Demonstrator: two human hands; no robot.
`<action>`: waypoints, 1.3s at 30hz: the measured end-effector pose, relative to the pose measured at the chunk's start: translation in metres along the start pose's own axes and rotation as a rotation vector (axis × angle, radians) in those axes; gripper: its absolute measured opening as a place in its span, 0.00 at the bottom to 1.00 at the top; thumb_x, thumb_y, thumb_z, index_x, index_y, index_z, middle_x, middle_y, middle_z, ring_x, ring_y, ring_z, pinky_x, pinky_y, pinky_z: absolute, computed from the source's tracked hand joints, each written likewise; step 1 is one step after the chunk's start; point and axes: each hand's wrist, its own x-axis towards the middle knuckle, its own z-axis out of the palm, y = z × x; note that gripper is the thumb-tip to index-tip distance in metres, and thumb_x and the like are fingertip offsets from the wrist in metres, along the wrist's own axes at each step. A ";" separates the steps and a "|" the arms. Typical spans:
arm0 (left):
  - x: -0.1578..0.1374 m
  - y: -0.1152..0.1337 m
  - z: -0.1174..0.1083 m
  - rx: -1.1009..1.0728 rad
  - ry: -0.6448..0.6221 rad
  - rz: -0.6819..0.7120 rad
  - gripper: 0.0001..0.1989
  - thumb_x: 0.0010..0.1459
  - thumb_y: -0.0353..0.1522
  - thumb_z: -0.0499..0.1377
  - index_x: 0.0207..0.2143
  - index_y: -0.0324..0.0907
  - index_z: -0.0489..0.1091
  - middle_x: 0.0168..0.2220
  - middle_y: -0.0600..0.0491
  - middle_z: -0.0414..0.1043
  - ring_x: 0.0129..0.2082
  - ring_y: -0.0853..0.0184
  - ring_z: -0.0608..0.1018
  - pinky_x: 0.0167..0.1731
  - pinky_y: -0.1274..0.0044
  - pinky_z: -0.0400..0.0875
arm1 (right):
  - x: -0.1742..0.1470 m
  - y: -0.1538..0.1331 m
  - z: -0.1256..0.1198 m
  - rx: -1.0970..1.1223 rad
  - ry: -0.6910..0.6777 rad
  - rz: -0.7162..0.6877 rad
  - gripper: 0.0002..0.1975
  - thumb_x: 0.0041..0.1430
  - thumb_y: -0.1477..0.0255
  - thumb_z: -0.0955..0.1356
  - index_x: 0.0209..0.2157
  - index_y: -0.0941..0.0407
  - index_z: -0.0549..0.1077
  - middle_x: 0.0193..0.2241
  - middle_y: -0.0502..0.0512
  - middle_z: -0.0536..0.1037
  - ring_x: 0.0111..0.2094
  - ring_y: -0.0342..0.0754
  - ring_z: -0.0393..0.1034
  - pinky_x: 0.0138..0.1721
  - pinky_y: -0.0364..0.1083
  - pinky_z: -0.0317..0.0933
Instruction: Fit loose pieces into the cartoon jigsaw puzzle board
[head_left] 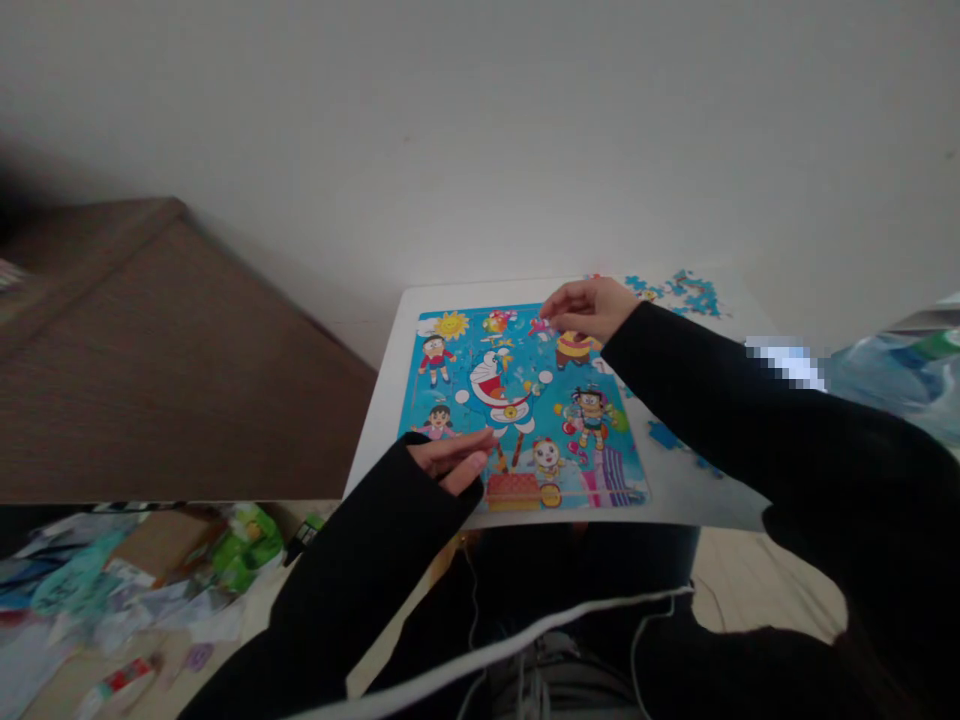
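Jigsaw puzzle [525,400], cartoon picture, lies flat on white table [382,400], nearly complete. Right hand [589,308] at the top edge, fingers curled and pinched together over the upper row; a piece may be between the fingertips, too small to tell. Left hand [454,458] rests on the lower left, fingers extended and near flat, holding nothing, steadying the board. Loose blue pieces [686,292] sit at the far right corner, apart from the puzzle. Judgement: seat the piece by matching colour and tab first, press straight down, keep the left hand bracing so neighbours do not lift
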 end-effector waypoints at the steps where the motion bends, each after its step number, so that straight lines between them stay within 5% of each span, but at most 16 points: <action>1: 0.007 0.002 -0.009 0.075 -0.009 0.048 0.12 0.52 0.38 0.62 0.38 0.44 0.78 0.34 0.50 0.79 0.31 0.64 0.81 0.33 0.77 0.78 | 0.017 0.003 -0.005 -0.083 -0.019 0.019 0.11 0.50 0.77 0.68 0.37 0.58 0.77 0.27 0.52 0.79 0.25 0.42 0.72 0.25 0.40 0.66; 5: 0.052 0.009 -0.029 0.391 -0.084 0.323 0.10 0.54 0.39 0.61 0.36 0.47 0.79 0.31 0.51 0.79 0.29 0.64 0.81 0.31 0.75 0.77 | 0.076 0.020 -0.006 -0.370 -0.109 0.051 0.13 0.52 0.78 0.66 0.39 0.58 0.79 0.30 0.51 0.80 0.31 0.44 0.74 0.34 0.41 0.68; 9: 0.121 -0.002 -0.020 0.605 -0.209 0.574 0.12 0.55 0.41 0.58 0.37 0.47 0.78 0.33 0.50 0.79 0.33 0.61 0.81 0.37 0.71 0.77 | 0.102 0.030 0.012 -0.509 -0.177 0.032 0.15 0.55 0.77 0.66 0.44 0.58 0.77 0.36 0.52 0.81 0.38 0.45 0.74 0.42 0.41 0.66; 15: 0.193 -0.043 0.009 0.857 -0.347 0.558 0.22 0.47 0.37 0.64 0.45 0.37 0.74 0.47 0.41 0.74 0.48 0.51 0.76 0.49 0.61 0.71 | 0.089 0.034 0.019 -0.664 -0.097 -0.027 0.15 0.57 0.70 0.68 0.47 0.55 0.76 0.43 0.55 0.79 0.42 0.47 0.74 0.49 0.45 0.64; 20: 0.195 -0.072 0.017 0.880 -0.330 0.711 0.23 0.49 0.40 0.66 0.46 0.37 0.73 0.49 0.42 0.73 0.50 0.56 0.75 0.52 0.66 0.70 | 0.070 0.046 0.020 -0.854 -0.138 -0.117 0.25 0.49 0.60 0.72 0.49 0.53 0.75 0.47 0.57 0.77 0.49 0.56 0.70 0.51 0.52 0.64; 25: 0.195 -0.087 0.015 0.905 -0.240 0.853 0.18 0.54 0.41 0.63 0.41 0.35 0.75 0.42 0.42 0.77 0.44 0.56 0.78 0.46 0.67 0.75 | 0.060 0.056 0.033 -0.811 -0.125 -0.224 0.28 0.48 0.59 0.73 0.51 0.53 0.73 0.49 0.55 0.75 0.50 0.54 0.69 0.53 0.51 0.63; 32: 0.202 -0.091 0.010 0.929 -0.237 0.848 0.18 0.56 0.39 0.61 0.43 0.35 0.75 0.43 0.42 0.76 0.48 0.55 0.76 0.48 0.65 0.73 | 0.059 0.074 0.044 -0.805 0.022 -0.304 0.23 0.52 0.58 0.70 0.48 0.53 0.75 0.50 0.55 0.75 0.49 0.53 0.71 0.53 0.53 0.63; 39: 0.205 -0.095 0.008 0.909 -0.231 0.883 0.19 0.59 0.41 0.58 0.44 0.35 0.74 0.45 0.42 0.76 0.49 0.56 0.76 0.49 0.64 0.73 | 0.064 0.089 0.045 -0.800 0.024 -0.358 0.23 0.56 0.57 0.67 0.50 0.54 0.74 0.50 0.56 0.74 0.49 0.53 0.70 0.52 0.53 0.64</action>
